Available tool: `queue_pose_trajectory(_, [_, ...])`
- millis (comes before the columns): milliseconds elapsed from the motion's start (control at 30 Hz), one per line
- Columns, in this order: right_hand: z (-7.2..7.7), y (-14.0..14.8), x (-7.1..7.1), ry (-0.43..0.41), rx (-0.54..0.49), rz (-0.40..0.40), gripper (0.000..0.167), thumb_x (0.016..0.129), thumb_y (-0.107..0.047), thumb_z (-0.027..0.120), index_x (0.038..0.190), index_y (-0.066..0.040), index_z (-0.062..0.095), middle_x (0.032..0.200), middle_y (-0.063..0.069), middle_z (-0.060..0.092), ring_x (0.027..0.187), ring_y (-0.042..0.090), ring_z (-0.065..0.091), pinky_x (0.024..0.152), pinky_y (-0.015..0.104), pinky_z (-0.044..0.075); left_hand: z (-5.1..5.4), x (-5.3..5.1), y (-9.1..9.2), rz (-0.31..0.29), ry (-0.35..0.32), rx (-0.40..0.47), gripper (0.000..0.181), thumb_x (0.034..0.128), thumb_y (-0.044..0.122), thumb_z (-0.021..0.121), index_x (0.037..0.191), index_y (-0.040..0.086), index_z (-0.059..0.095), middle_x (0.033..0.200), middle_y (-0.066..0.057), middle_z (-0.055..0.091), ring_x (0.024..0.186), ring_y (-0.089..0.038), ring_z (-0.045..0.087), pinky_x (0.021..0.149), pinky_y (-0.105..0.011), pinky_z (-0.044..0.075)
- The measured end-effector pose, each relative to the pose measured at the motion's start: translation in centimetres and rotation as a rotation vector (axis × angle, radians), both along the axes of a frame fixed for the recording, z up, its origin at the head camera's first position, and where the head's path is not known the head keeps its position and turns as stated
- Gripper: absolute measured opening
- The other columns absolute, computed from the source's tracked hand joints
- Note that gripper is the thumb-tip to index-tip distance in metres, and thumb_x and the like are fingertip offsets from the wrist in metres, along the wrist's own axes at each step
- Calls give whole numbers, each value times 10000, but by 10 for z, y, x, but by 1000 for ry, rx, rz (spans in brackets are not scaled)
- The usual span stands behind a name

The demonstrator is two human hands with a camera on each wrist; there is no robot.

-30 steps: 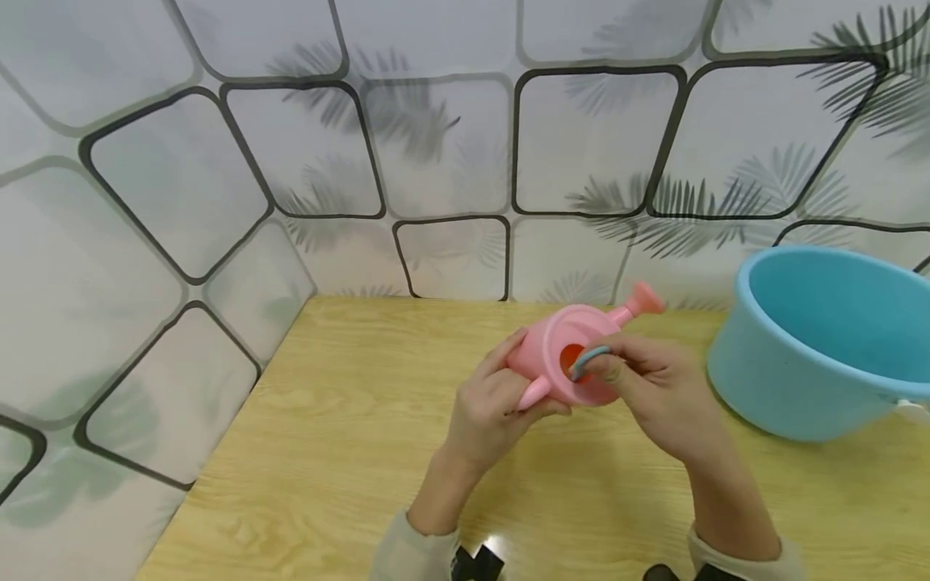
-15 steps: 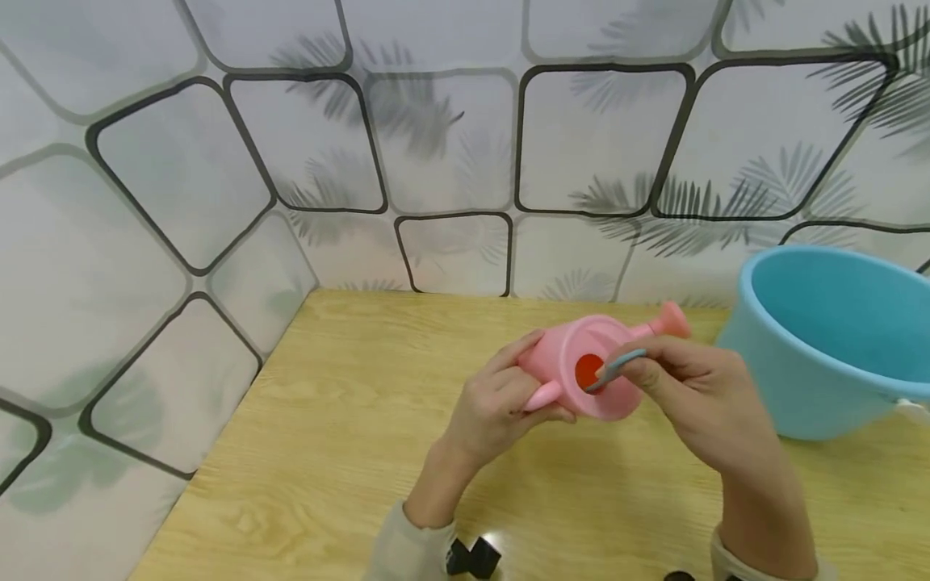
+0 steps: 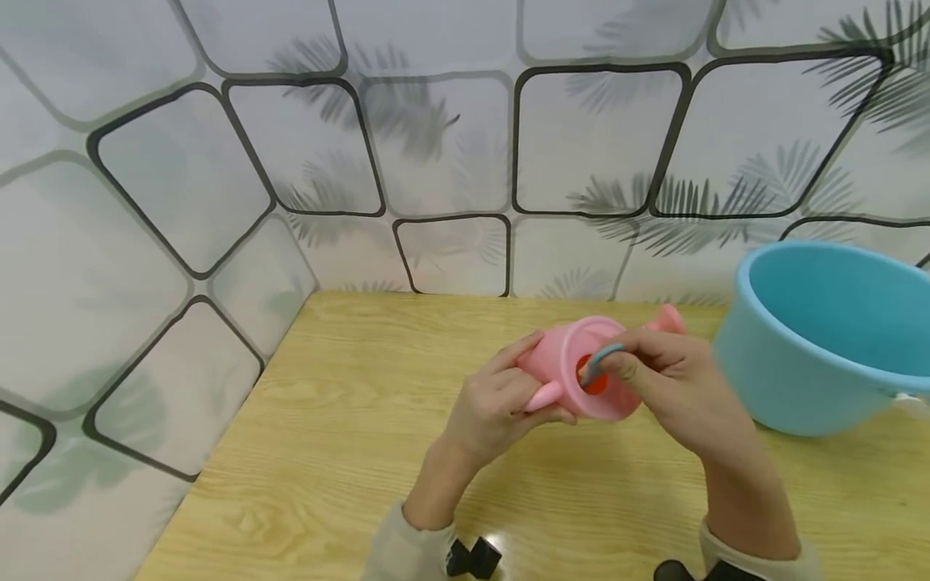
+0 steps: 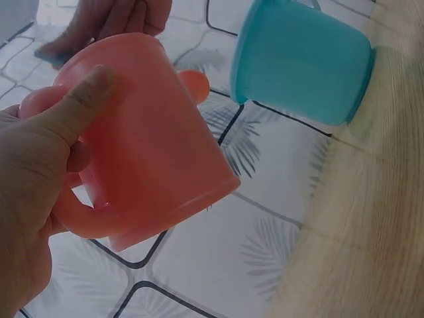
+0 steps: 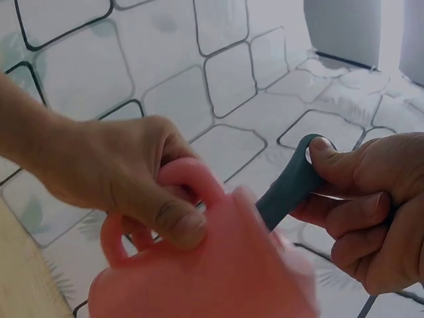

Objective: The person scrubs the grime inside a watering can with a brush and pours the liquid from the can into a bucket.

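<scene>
A pink watering can (image 3: pixel 555 355) is tilted above the table, its round opening with an orange-red inside facing the camera. My left hand (image 3: pixel 490 411) grips it by the handle and body; in the left wrist view the thumb lies along the can (image 4: pixel 152 146). My right hand (image 3: pixel 690 395) pinches the looped end of a blue-grey tool (image 5: pixel 291 185) between thumb and fingers. The tool's lower part goes in at the can's opening, and its tip is hidden in the right wrist view.
A large light-blue bucket (image 3: pixel 799 371) stands on the wooden table (image 3: pixel 327 452) at the right, close beside my right hand. A patterned wall (image 3: pixel 443 177) runs behind and to the left of the table.
Both hands and the can have shifted slightly right since the first frame. The tool came partly back from the opening, then moved left and deeper in.
</scene>
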State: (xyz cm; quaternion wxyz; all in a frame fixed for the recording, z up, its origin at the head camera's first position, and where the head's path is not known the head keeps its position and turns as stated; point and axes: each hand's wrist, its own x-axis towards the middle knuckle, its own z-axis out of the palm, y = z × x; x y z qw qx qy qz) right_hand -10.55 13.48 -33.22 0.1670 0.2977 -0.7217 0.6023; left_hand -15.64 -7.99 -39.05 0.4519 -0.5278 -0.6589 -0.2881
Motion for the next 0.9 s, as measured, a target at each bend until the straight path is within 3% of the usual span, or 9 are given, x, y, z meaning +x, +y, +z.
queue_pose_trajectory(133, [3,9,9,55,-92,34,87,887,79,659,952,62,713,800,66,704,705,126,533,775,178,451,1,4,2,17,11,-8,354,664,326,883,642,87,622,551,44,550,580,-64,583,1051,-401,479])
queue_pose_trajectory(267, [3,10,11,44,68,-56,174,889,110,640,1035,26,684,831,7,711,704,100,585,707,180,482,2,9,5,29,28,-38,368,672,337,878,643,94,603,558,54,537,580,-56,563,1056,-390,474])
queue_pose_trajectory(333, [4,11,12,80,105,-68,186,890,114,636,1037,10,682,831,2,694,708,96,585,809,181,502,2,11,6,39,36,-50,373,675,344,876,644,97,599,558,56,535,578,-51,558,1057,-385,473])
queue_pose_trajectory(433, [4,14,18,169,53,-50,151,884,121,642,979,26,710,765,20,633,703,98,523,985,193,436,4,14,6,63,46,-45,379,673,355,878,647,97,602,559,51,537,597,-64,585,1058,-378,472])
queue_pose_trajectory(500, [5,14,19,168,68,-52,153,884,108,649,962,1,726,776,2,629,723,88,520,1002,186,422,5,15,5,77,48,-36,383,671,362,876,648,95,601,557,47,534,614,-81,604,1058,-375,473])
queue_pose_trajectory(567, [5,12,18,144,124,-67,163,884,106,648,967,-11,727,802,-20,655,746,78,554,836,165,478,6,17,4,84,44,-29,383,663,361,876,648,94,602,557,46,533,644,-103,628,1055,-370,475])
queue_pose_trajectory(667, [5,9,17,115,198,-78,162,897,75,644,964,-48,726,893,-49,697,796,78,588,723,154,493,6,21,5,87,38,-29,375,653,359,877,650,94,612,556,48,537,663,-111,645,1050,-368,479])
queue_pose_trajectory(833, [6,13,22,244,-29,82,95,909,18,658,966,82,700,921,59,722,836,137,612,799,190,488,7,27,5,105,32,-8,375,641,357,888,647,92,622,543,39,530,648,-111,642,1047,-376,482])
queue_pose_trajectory(900, [5,12,20,267,-68,155,127,913,-16,660,965,97,691,913,78,713,821,139,598,753,190,481,8,29,5,93,24,4,367,645,343,890,650,85,629,545,34,538,631,-103,633,1045,-386,485])
